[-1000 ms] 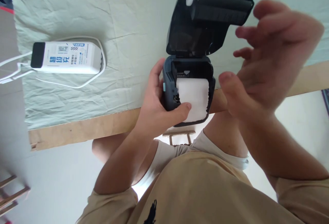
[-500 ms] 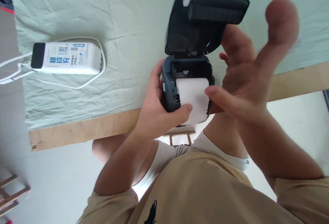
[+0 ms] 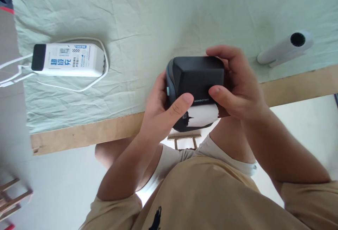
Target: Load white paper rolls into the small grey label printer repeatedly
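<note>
A dark label printer [image 3: 200, 78] with its lid closed is held between both hands at the table's front edge. White paper [image 3: 203, 115] with a torn edge sticks out below the lid. My left hand [image 3: 166, 110] grips the printer's left side, its thumb lying on the lid near the paper. On the right side, my right hand [image 3: 237, 85] wraps round the printer with its thumb on the lid; some of its fingers are hidden behind the printer.
A white power adapter [image 3: 71, 59] with a white cable [image 3: 101, 79] lies at the left on the green cloth [image 3: 137, 18]. A white cylindrical device [image 3: 282, 48] is at the right. The wooden table edge [image 3: 87, 133] runs in front, and wooden furniture [image 3: 13, 201] stands lower left.
The printer's lid has swung down and now covers the paper roll. My right hand has moved from its spread pose onto the printer, uncovering the white device. My left thumb now rests on the lid.
</note>
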Tool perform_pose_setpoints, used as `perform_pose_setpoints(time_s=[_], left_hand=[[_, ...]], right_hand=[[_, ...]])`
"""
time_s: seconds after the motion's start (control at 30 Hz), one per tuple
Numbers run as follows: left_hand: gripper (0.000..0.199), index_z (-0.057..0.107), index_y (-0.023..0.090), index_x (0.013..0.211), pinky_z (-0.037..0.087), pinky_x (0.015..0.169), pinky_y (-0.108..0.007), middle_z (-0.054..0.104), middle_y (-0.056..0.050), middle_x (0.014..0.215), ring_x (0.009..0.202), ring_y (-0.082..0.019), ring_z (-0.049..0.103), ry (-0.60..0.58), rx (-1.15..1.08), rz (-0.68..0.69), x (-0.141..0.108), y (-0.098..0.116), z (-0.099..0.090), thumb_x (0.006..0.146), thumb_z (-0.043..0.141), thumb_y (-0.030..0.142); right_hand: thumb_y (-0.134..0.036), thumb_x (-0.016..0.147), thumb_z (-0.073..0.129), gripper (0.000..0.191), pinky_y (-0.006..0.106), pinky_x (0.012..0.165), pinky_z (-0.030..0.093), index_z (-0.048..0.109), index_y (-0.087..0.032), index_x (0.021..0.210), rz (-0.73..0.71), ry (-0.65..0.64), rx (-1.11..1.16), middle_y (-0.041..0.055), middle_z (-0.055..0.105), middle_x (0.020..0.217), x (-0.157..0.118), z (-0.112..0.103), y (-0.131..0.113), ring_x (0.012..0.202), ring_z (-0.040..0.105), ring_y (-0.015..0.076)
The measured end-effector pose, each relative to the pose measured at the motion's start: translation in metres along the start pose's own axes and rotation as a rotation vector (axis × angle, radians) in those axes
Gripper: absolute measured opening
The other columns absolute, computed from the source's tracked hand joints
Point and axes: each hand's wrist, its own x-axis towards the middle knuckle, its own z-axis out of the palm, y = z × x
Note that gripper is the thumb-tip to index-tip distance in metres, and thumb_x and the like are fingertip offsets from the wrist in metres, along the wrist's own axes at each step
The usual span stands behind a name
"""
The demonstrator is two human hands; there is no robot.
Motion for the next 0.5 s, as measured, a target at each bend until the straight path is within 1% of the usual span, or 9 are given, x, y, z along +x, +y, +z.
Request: perform_pose_setpoints(time_s=[0.07, 0.13, 0.2, 0.27, 0.37, 0.43, 0.5], left_hand=[[0.042, 0.071, 0.031, 0.134, 0.067, 0.116, -0.047, 0.080, -0.005, 0.147, 0.142, -0.035, 0.075, 0.002, -0.001, -0.002, 0.001, 0.001, 0.001, 0.098, 0.088, 0.046], [0.046, 0.072, 0.030, 0.136, 0.067, 0.116, -0.048, 0.081, -0.007, 0.145, 0.144, -0.037, 0.074, 0.000, 0.004, 0.005, 0.002, 0.001, 0.002, 0.097, 0.089, 0.048], [0.047, 0.073, 0.029, 0.136, 0.064, 0.120, -0.048, 0.079, -0.008, 0.147, 0.151, -0.038, 0.070, -0.002, 0.014, 0.020, 0.002, 0.001, 0.005, 0.097, 0.089, 0.052], [0.046, 0.074, 0.030, 0.133, 0.059, 0.127, -0.047, 0.077, -0.008, 0.152, 0.156, -0.036, 0.065, 0.020, 0.026, 0.046, 0.002, 0.000, 0.009, 0.099, 0.086, 0.058], [0.040, 0.075, 0.034, 0.132, 0.052, 0.135, -0.045, 0.073, -0.003, 0.158, 0.164, -0.033, 0.057, 0.070, -0.020, 0.094, 0.002, -0.002, 0.015, 0.107, 0.072, 0.064], [0.037, 0.076, 0.035, 0.134, 0.053, 0.134, -0.043, 0.073, 0.000, 0.159, 0.169, -0.031, 0.051, 0.060, -0.062, 0.104, 0.002, -0.005, 0.015, 0.113, 0.062, 0.063], [0.040, 0.078, 0.033, 0.133, 0.056, 0.131, -0.041, 0.075, -0.002, 0.156, 0.170, -0.031, 0.049, 0.062, -0.077, 0.088, 0.002, -0.009, 0.011, 0.115, 0.058, 0.062]], right_hand=[[-0.058, 0.111, 0.061, 0.058, 0.033, 0.075, 0.066, 0.045, -0.037, 0.163, -0.013, -0.027, 0.016, 0.0056, 0.073, 0.138, 0.001, -0.001, 0.003, 0.095, 0.075, 0.0192], [-0.054, 0.110, 0.062, 0.060, 0.034, 0.076, 0.067, 0.043, -0.038, 0.165, -0.017, -0.037, 0.019, 0.0058, 0.073, 0.141, 0.001, -0.002, 0.005, 0.096, 0.075, 0.0195], [-0.055, 0.109, 0.064, 0.062, 0.035, 0.078, 0.067, 0.044, -0.039, 0.165, -0.016, -0.027, 0.009, 0.0061, 0.072, 0.144, 0.000, -0.003, 0.007, 0.098, 0.075, 0.0200], [-0.058, 0.109, 0.064, 0.062, 0.036, 0.082, 0.068, 0.045, -0.040, 0.165, -0.032, -0.016, -0.007, 0.0060, 0.072, 0.145, -0.001, -0.004, 0.007, 0.102, 0.075, 0.0214], [-0.063, 0.109, 0.062, 0.060, 0.041, 0.093, 0.069, 0.049, -0.041, 0.164, -0.080, 0.011, -0.035, 0.0058, 0.073, 0.141, -0.001, -0.005, 0.007, 0.115, 0.076, 0.0255], [-0.063, 0.109, 0.061, 0.059, 0.044, 0.100, 0.069, 0.050, -0.040, 0.163, -0.075, 0.024, -0.059, 0.0060, 0.073, 0.140, 0.000, -0.005, 0.006, 0.123, 0.075, 0.0277], [-0.061, 0.109, 0.060, 0.059, 0.045, 0.102, 0.068, 0.050, -0.039, 0.163, -0.052, 0.021, -0.076, 0.0064, 0.074, 0.139, 0.000, -0.004, 0.005, 0.125, 0.075, 0.0287]])
